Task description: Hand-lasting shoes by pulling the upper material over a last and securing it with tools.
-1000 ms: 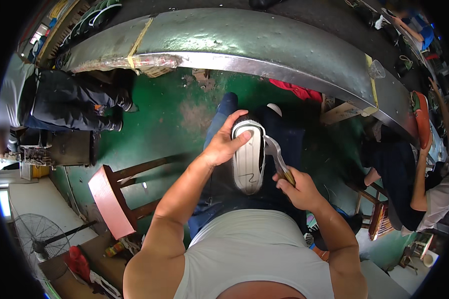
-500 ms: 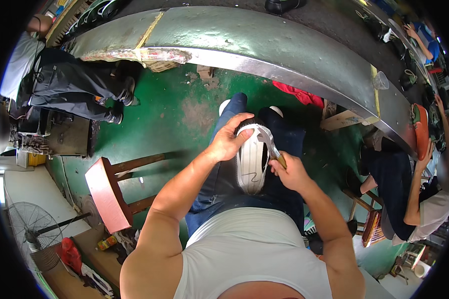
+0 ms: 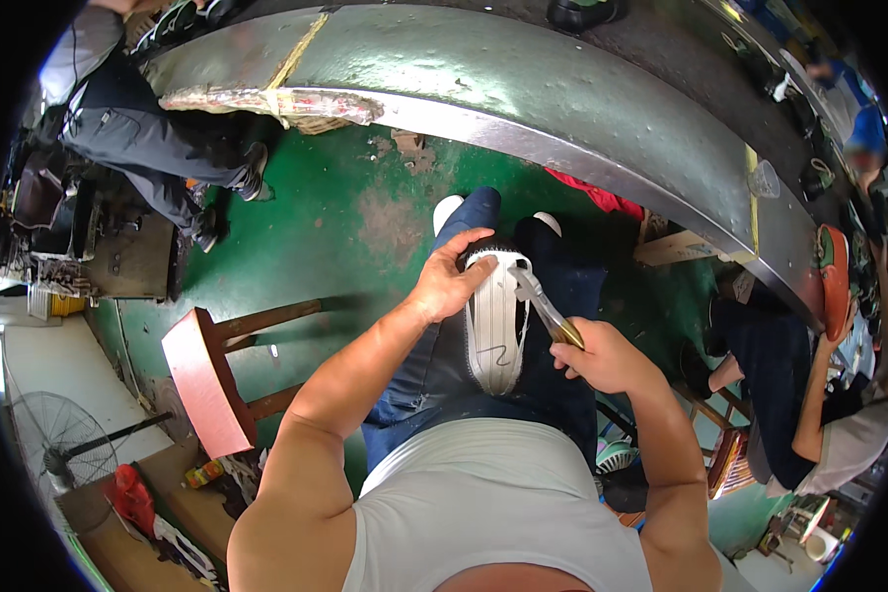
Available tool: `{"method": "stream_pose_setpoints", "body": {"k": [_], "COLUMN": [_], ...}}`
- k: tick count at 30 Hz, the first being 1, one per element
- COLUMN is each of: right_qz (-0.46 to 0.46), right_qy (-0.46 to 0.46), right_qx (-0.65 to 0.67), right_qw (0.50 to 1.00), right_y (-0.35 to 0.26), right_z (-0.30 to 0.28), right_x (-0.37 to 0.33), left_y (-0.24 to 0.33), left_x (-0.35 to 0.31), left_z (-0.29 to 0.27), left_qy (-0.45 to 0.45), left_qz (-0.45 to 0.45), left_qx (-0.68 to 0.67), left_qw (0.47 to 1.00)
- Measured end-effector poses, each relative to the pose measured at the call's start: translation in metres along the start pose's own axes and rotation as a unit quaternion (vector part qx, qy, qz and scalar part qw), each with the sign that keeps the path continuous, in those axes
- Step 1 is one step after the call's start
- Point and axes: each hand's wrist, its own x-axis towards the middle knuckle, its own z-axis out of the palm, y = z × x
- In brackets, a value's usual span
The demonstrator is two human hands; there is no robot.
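Note:
On my lap, bottom up, lies a shoe upper on a last (image 3: 495, 335), with a pale ribbed underside, a dark pen mark near its close end and dark material around the far end. My left hand (image 3: 451, 283) grips its far end, the thumb pressed onto the pale underside. In my right hand (image 3: 602, 353) is a pair of metal pliers (image 3: 543, 304) with brassy handles. The metal head rests at the right edge of the underside near the far end; whether the jaws pinch the material I cannot make out.
A long grey metal bench (image 3: 523, 74) curves across the far side. To my left stands a wooden stool (image 3: 207, 380), with a fan (image 3: 64, 434) beyond it. One person (image 3: 158, 138) is at the far left; another (image 3: 809, 414) at the right holds an orange shoe (image 3: 832, 276).
My right hand has moved slightly down and right, and the pliers now reach further over the underside near the far end. My left hand keeps its grip on the shoe.

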Motion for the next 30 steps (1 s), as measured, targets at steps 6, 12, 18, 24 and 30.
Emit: {"method": "stream_pose_setpoints", "body": {"k": [6, 12, 18, 24, 30], "right_qz": [-0.108, -0.076, -0.024, -0.058, 0.04], "right_qy": [0.171, 0.208, 0.25, 0.268, 0.14], "right_qx": [-0.133, -0.019, 0.05, 0.088, 0.156], "right_qw": [0.97, 0.975, 0.967, 0.958, 0.977], "right_y": [-0.013, 0.019, 0.058, 0.088, 0.103], "right_z": [0.022, 0.035, 0.077, 0.098, 0.066], "right_x": [0.037, 0.034, 0.06, 0.041, 0.016], "left_y": [0.002, -0.009, -0.013, -0.062, 0.015], "left_x": [0.0, -0.027, -0.07, -0.067, -0.05], "left_z": [-0.007, -0.013, 0.006, 0.021, 0.021], "left_qy": [-0.042, -0.006, 0.02, 0.022, -0.267], "left_qz": [-0.008, -0.006, -0.069, -0.024, -0.23], "left_qx": [0.069, 0.238, 0.311, 0.17, 0.075], "left_qw": [0.997, 0.971, 0.948, 0.985, 0.933]}}
